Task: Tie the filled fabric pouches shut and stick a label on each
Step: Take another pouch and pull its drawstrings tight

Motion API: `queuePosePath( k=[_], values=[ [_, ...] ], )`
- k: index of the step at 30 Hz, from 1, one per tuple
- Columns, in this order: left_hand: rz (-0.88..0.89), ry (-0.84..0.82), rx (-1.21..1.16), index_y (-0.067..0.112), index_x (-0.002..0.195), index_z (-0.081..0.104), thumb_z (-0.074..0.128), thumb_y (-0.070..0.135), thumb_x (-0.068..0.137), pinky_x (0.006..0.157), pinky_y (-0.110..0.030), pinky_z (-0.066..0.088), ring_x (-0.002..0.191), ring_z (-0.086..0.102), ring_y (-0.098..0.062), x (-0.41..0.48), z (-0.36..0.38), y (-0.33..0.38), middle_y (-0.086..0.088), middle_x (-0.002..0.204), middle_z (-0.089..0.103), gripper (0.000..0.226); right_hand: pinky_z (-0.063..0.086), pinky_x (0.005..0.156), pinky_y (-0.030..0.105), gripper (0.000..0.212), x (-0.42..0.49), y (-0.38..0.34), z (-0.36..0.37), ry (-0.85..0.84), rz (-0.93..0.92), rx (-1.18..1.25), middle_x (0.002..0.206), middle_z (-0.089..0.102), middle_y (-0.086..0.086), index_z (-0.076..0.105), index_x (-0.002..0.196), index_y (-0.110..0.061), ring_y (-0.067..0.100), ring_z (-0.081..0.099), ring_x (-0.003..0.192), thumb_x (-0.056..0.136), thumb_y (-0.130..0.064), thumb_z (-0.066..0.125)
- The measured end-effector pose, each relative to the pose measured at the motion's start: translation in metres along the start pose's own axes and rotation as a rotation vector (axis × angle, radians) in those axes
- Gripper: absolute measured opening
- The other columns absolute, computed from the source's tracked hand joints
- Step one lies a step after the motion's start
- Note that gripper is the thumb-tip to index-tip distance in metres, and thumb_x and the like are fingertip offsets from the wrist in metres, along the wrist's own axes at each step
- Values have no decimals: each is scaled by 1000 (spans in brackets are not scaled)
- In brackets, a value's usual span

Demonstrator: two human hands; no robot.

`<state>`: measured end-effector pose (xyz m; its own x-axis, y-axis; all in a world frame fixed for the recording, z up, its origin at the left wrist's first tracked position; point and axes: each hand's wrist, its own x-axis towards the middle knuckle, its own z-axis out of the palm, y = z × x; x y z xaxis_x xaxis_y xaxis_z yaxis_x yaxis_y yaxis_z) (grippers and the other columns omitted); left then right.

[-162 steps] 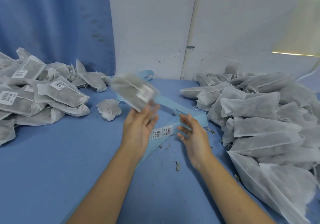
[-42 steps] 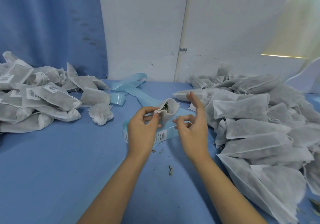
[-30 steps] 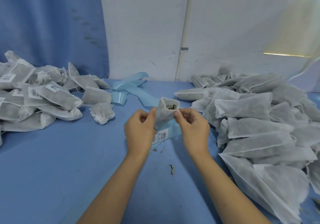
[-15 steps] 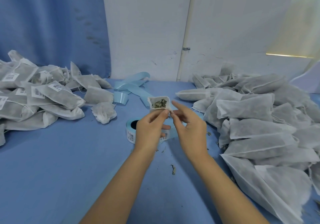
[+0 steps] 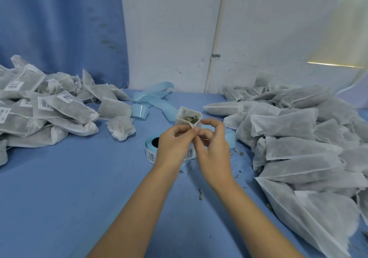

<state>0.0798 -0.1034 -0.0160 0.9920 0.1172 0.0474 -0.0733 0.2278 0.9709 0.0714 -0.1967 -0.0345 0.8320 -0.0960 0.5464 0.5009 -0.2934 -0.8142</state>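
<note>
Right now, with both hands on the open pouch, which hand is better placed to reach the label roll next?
Left. The label roll lies just outside the left hand, partly behind it, while the right hand sits on the other side of the open pouch and would likely have to cross over.

No word or number can be read outright. White labels with black barcodes and a line of small print sit on the pouches heaped at the table's left edge. The print is too blurred to make out. Near the table's middle, the roll shows one such barcode label on its outer turn. Another on the strip leading off it carries characters that may be digits.
</note>
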Motion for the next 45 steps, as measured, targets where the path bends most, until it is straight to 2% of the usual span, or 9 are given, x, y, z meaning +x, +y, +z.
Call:
queuePosePath(
  k=[3, 10, 17, 25, 28, 33, 38, 41, 45],
  values=[
    [52, 52, 30, 12, 71, 67, 67, 15, 86, 69, -28, 49, 68, 60, -15, -1, 0, -1, -10, 73, 68, 14, 41, 61, 10, 32, -2, 2, 2, -24, 16, 18, 78, 69, -10, 41, 90, -33, 1, 62, 68, 92, -5, 58],
    [45, 125, -4, 9, 75, 68, 61, 13, 91, 38, -18, 44, 48, 59, -7, -3, -1, 6, 5, 65, 69, 18, 44, 57, 22, 32, -2, 7, 3, -306, 248, 342, 61, 59, 2, 41, 73, -13, 14, 55, 55, 78, 19, 43],
    [82, 117, -33, 14, 72, 66, 55, 5, 94, 58, -10, 49, 58, 63, 3, -1, 0, 5, 11, 59, 69, 26, 39, 49, 26, 33, 1, 11, -3, -663, 419, 182, 52, 59, 9, 38, 69, -11, 18, 50, 45, 76, 20, 45],
    [21, 117, 69, 11, 68, 65, 56, 12, 93, 42, -15, 33, 40, 35, -6, 1, -1, -4, 5, 48, 44, 27, 42, 53, 25, 14, -2, 20, -3, -718, 468, 173, 57, 62, 8, 44, 76, -10, 19, 54, 50, 68, -1, 49],
    [6, 84, 98, 12, 65, 59, 53, 4, 91, 42, -18, 30, 39, 33, -6, 1, -1, -5, 7, 48, 47, 28, 42, 51, 22, 19, 0, 18, -8, -657, 496, 160, 63, 65, 3, 48, 84, -11, 18, 61, 54, 76, 6, 48],
    [227, 62, 489, 17, 68, 63, 45, 0, 88, 47, -13, 34, 50, 45, -5, -6, -2, -8, 9, 54, 53, 32, 37, 40, 18, 20, 16, 12, -27, -62, 692, 258, 67, 72, 4, 61, 89, -5, 12, 51, 39, 89, -13, 43],
    [395, -45, 809, 7, 90, 70, 44, 5, 90, 74, -33, 43, 81, 55, -22, -10, 1, -11, -7, 83, 61, 26, 58, 63, 31, 53, 16, 9, -31, -212, 843, 470, 94, 75, 8, 68, 104, -10, 19, 73, 81, 90, -58, 49],
    [419, -35, 893, 7, 94, 68, 43, 11, 92, 77, -39, 43, 84, 55, -24, -14, 2, -13, -7, 85, 60, 25, 57, 61, 25, 31, 14, 9, -24, -118, 798, 566, 87, 74, 9, 70, 92, -6, 15, 72, 72, 91, -36, 62],
    [472, 54, 857, 13, 117, 63, 45, 10, 93, 80, -36, 42, 94, 58, -24, -19, 3, -17, -5, 102, 67, 30, 58, 65, 22, 26, 16, 8, -18, 40, 822, 789, 85, 74, 12, 65, 107, 5, 15, 72, 72, 95, -17, 58]
  ],
)
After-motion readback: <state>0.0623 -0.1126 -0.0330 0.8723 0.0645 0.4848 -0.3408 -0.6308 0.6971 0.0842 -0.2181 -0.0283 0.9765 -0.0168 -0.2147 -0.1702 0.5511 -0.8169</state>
